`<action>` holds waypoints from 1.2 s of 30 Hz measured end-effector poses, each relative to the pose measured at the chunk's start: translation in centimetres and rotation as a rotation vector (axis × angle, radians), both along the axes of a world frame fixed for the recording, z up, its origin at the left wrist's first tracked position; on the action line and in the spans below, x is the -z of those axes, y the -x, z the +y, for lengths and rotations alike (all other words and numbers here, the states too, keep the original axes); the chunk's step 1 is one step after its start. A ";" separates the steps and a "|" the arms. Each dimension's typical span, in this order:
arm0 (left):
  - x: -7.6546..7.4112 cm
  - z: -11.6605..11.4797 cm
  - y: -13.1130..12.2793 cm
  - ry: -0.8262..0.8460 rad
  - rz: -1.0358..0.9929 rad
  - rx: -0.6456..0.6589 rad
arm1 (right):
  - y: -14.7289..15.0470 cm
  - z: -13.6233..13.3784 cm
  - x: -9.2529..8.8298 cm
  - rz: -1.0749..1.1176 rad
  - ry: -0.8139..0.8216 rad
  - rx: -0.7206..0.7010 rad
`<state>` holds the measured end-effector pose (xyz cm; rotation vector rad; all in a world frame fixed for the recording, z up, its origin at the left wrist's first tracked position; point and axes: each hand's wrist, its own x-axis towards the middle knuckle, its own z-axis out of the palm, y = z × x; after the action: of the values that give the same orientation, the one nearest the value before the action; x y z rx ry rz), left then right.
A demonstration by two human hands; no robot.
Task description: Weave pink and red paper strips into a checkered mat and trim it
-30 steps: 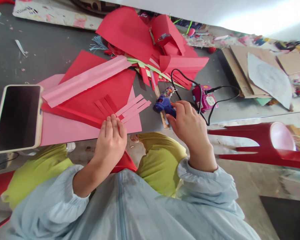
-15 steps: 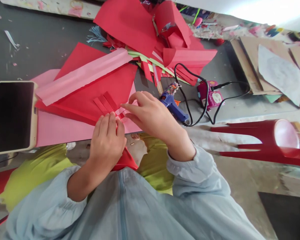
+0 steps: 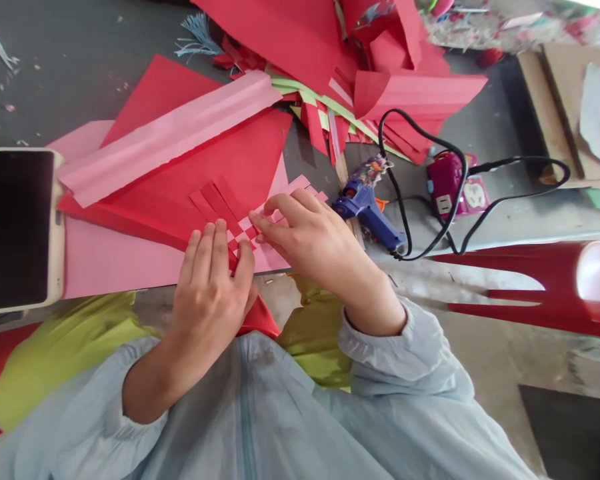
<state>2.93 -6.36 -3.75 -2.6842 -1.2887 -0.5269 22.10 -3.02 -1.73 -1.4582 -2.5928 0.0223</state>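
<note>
A small checkered weave of red and pink paper strips (image 3: 243, 228) lies near the table's front edge, partly hidden by my hands. My left hand (image 3: 213, 283) rests flat on its near left side, fingers stretched out. My right hand (image 3: 315, 240) bends over the right side, thumb and index finger closing at the pink strips; several pink strip ends show beyond its knuckles. Loose red strips run up to the left from the weave. Beneath lie a large red sheet (image 3: 245, 150) and a pink sheet (image 3: 115, 257), with a folded pink paper (image 3: 175, 137) across the red one.
A phone (image 3: 13, 230) lies at the left. To the right are a blue glue gun (image 3: 373, 212) and a magenta power socket (image 3: 455, 187) with looping black cable. Red paper scraps (image 3: 290, 40) pile up behind; cardboard (image 3: 560, 113) and a red stool (image 3: 530, 287) are at the right.
My right hand has shifted slightly right, uncovering more of the checkered weave, and its fingers have drawn closer together. My left hand stays pressed flat on the near side. The view has shifted.
</note>
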 end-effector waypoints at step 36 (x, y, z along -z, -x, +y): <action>0.5 0.2 -0.4 -0.014 -0.068 -0.013 | -5.1 3.3 -0.5 0.178 -0.002 0.367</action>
<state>3.35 -6.19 -4.27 -2.6661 -1.3132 -0.6279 27.24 0.24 -1.28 -1.8167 -2.1540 0.0980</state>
